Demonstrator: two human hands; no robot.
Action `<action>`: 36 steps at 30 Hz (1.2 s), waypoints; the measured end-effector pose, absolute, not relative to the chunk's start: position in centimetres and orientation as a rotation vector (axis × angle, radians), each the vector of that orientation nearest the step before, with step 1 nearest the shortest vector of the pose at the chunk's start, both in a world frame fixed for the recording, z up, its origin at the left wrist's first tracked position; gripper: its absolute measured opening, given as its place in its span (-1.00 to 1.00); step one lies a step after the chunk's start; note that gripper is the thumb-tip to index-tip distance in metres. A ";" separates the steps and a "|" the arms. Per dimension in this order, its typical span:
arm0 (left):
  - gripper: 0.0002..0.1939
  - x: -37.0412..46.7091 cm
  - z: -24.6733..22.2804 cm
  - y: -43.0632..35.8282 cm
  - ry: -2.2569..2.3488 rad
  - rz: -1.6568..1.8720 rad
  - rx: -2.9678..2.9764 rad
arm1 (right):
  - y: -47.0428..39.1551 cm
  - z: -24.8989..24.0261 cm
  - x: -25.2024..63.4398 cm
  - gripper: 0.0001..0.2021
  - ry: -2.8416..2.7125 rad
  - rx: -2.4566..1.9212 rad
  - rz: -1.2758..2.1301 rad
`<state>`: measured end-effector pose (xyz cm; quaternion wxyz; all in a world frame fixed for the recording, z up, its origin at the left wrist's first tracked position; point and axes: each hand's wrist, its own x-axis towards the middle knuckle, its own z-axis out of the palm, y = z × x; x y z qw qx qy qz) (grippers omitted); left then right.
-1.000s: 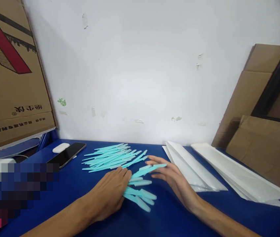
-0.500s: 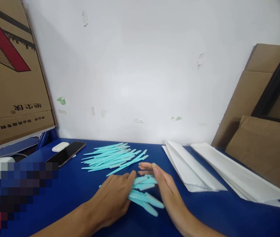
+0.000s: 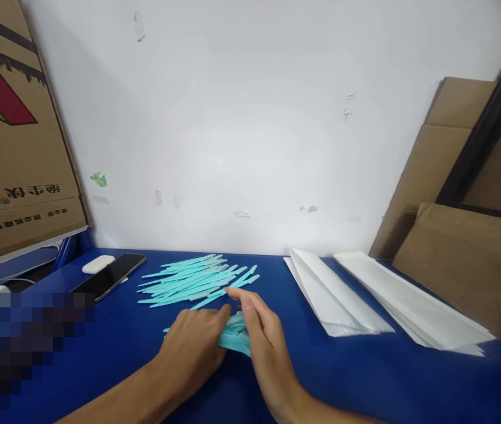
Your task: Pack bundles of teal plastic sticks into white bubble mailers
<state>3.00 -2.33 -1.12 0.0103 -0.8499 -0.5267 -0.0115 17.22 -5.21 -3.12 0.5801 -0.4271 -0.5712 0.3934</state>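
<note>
My left hand (image 3: 192, 341) is closed around a bunch of turquoise eyebrow razors (image 3: 235, 341), whose wider ends stick out to the right of the fist. One thin handle tip shows at its left side. Against those wide ends stands my right hand (image 3: 270, 347), upright, palm turned left, with fingers stretched out. Part of the bunch is hidden between the two hands. Just beyond them a loose pile of the same turquoise razors (image 3: 188, 280) lies on the blue table (image 3: 321, 383), narrow handles mostly pointing left.
Two stacks of flat white sleeves, a nearer stack (image 3: 338, 300) and one further right (image 3: 418, 306), lie on the table. At left are a phone (image 3: 113, 275) and a small white case (image 3: 98, 264). Cardboard (image 3: 457, 271) leans at right; a large carton (image 3: 16, 153) stands left.
My right hand has moved left against the razor ends, and the bunch that was fanned out now sits tighter between my hands. The whole view has shifted slightly.
</note>
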 end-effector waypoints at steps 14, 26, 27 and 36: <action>-0.68 2.9 -1.1 -2.9 -1.606 -0.058 -2.678 | -6.1 -2.7 17.9 -0.55 -1.503 -1.008 0.891; -0.75 1.9 -0.4 -2.0 -1.693 -0.130 -2.587 | -6.3 -2.6 18.1 -0.64 -1.871 -0.918 0.640; -0.74 2.1 -0.6 -2.2 -1.691 -0.146 -2.587 | -6.3 -2.5 18.2 -0.66 -1.854 -0.908 0.622; -0.81 2.4 -2.1 -3.0 -1.483 -0.316 -2.911 | -7.0 -1.6 18.8 -0.58 -2.121 -0.737 0.257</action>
